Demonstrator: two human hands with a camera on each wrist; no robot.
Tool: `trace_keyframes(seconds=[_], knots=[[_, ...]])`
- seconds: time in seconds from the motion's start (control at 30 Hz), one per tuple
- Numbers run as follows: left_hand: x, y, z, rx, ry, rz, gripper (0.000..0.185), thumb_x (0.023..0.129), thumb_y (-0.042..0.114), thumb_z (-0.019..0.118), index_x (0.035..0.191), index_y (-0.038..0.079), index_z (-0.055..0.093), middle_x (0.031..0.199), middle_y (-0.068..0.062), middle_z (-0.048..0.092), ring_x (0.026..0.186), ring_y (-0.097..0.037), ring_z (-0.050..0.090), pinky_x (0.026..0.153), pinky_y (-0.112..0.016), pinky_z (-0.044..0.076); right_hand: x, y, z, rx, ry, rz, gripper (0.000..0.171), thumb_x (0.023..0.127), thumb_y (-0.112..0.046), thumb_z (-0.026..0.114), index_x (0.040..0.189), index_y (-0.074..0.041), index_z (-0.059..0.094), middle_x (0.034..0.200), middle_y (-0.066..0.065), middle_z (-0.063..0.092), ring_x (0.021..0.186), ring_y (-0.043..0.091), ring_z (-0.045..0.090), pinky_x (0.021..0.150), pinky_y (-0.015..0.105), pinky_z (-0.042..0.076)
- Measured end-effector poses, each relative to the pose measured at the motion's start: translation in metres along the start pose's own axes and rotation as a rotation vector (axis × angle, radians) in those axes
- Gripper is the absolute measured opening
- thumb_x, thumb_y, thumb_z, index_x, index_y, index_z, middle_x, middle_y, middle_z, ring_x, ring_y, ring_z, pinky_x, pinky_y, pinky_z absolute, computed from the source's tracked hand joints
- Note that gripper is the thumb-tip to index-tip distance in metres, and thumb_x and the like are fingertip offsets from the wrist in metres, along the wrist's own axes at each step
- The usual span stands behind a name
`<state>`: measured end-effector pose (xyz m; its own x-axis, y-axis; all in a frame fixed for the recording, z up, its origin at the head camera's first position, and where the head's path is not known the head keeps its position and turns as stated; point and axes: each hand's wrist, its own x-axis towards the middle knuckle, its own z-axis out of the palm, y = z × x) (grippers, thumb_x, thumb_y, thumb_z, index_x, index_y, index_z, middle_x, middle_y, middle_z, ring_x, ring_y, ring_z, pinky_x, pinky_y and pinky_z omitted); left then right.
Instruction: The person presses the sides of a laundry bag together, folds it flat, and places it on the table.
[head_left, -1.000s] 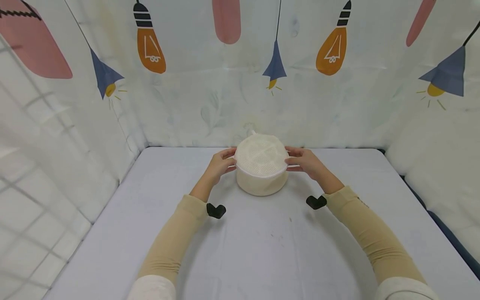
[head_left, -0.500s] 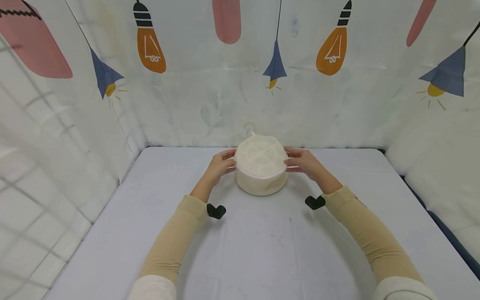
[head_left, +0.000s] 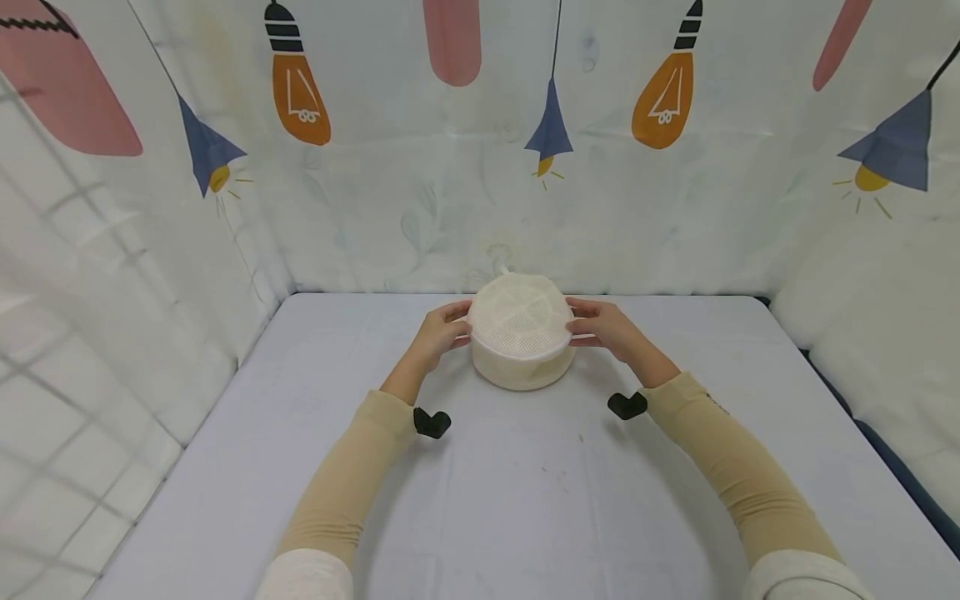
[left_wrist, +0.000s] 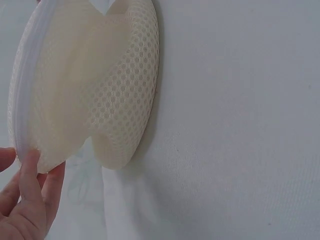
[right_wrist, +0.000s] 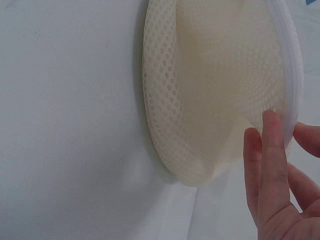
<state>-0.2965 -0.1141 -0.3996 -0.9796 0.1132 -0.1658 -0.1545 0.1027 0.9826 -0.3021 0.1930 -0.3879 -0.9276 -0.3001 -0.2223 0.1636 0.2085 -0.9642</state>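
From the head camera: both forearms in tan sleeves stretched forward over the table (head_left: 525, 500), left hand (head_left: 438, 335) and right hand (head_left: 603, 327) set against opposite sides of a round cream mesh bag (head_left: 522, 332) standing near the far middle of the table, close to the curtain (head_left: 420, 167); fingers laid along the white rim, thumbs on top, pinching it lightly from both sides. Black wrist cameras (head_left: 432, 422) tucked under each wrist. From the left wrist: only fingertips (left_wrist: 30, 200) in the lower left corner, pressed on the zipper edge of the bag, palm cut off; bag wall dented inward. From the right wrist: fingers (right_wrist: 272, 170) straight against the rim, thumb behind it, rest of the hand out of frame.
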Motion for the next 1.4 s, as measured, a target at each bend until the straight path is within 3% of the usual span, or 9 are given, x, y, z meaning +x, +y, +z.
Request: trace_keyframes(seconds=[0.53, 1.4], knots=[[0.004, -0.007, -0.001, 0.006, -0.001, -0.003, 0.057, 0.096, -0.004, 0.055, 0.152, 0.004, 0.048, 0.155, -0.013, 0.048, 0.129, -0.029, 0.057, 0.103, -0.037, 0.052, 0.005, 0.006, 0.001, -0.036, 0.008, 0.016, 0.066, 0.102, -0.001, 0.059, 0.161, -0.005, 0.030, 0.163, 0.021, 0.031, 0.125, 0.029, 0.056, 0.097, 0.037, 0.055], [0.005, -0.012, -0.002, -0.010, -0.001, -0.021, 0.059, 0.094, -0.006, 0.055, 0.152, 0.003, 0.047, 0.156, -0.014, 0.047, 0.129, -0.030, 0.057, 0.103, -0.037, 0.052, 0.010, 0.011, 0.004, -0.067, 0.048, 0.068, 0.068, 0.101, -0.002, 0.062, 0.162, -0.008, 0.030, 0.162, 0.021, 0.033, 0.130, 0.034, 0.053, 0.099, 0.037, 0.054]])
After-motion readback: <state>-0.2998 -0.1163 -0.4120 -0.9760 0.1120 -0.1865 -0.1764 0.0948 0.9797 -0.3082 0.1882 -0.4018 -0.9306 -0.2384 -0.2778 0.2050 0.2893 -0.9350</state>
